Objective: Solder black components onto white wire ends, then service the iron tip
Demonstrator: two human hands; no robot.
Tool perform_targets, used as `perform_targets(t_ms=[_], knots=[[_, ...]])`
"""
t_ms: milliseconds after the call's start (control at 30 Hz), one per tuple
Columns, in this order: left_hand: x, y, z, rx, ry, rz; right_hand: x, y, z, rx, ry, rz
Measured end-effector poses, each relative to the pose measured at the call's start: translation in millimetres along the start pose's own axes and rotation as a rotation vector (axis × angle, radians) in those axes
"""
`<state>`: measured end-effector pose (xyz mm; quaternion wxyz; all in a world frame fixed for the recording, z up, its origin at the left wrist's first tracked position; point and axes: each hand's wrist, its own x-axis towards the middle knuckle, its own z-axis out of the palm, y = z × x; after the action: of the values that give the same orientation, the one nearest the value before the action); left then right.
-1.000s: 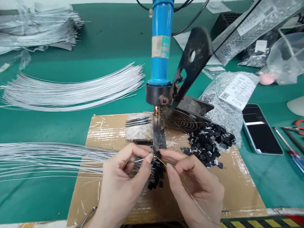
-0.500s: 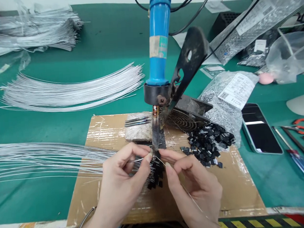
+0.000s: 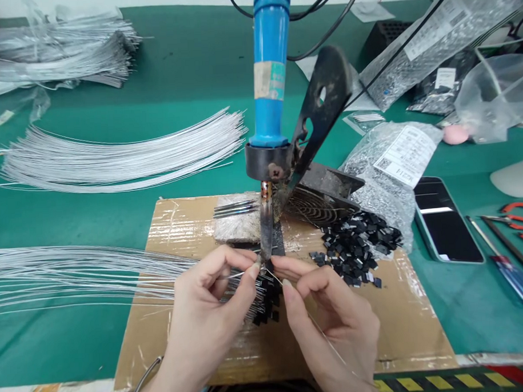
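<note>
A blue-handled soldering iron (image 3: 270, 87) stands clamped upright in a black stand (image 3: 323, 119), its tip (image 3: 266, 230) pointing down at a cardboard sheet (image 3: 403, 322). My left hand (image 3: 210, 318) pinches the end of a thin silver wire just left of the tip. My right hand (image 3: 334, 325) pinches a thin strand of solder wire (image 3: 324, 337) that runs back toward me, its end at the tip. Under my fingers lies a row of wires ending in small black parts (image 3: 267, 301).
Loose black parts (image 3: 357, 247) are heaped right of the iron beside a silver bag (image 3: 393, 163). Bundles of silver wires (image 3: 114, 155) lie on the green mat to the left. A phone (image 3: 446, 221), red-handled pliers (image 3: 515, 216) and a screwdriver (image 3: 510, 273) lie at the right.
</note>
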<state>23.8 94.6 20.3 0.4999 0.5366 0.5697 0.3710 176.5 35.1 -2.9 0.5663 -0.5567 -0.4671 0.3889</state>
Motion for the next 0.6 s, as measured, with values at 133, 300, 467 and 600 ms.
perform_targets(t_ms=[133, 300, 467, 600], knots=[[1.0, 0.4, 0.7, -0.016, -0.007, -0.003, 0.8, 0.9, 0.7, 0.004, -0.002, 0.021], [2.4, 4.0, 1.5, -0.006, -0.004, 0.001, 0.9, 1.5, 0.0, -0.004, 0.006, 0.005], [0.6, 4.3, 1.3, -0.009, -0.001, 0.000, -0.5, 2.2, -0.9, -0.048, 0.006, -0.029], [-1.4, 2.9, 0.4, -0.004, -0.002, -0.005, -0.8, 2.2, 0.3, -0.068, 0.016, -0.057]])
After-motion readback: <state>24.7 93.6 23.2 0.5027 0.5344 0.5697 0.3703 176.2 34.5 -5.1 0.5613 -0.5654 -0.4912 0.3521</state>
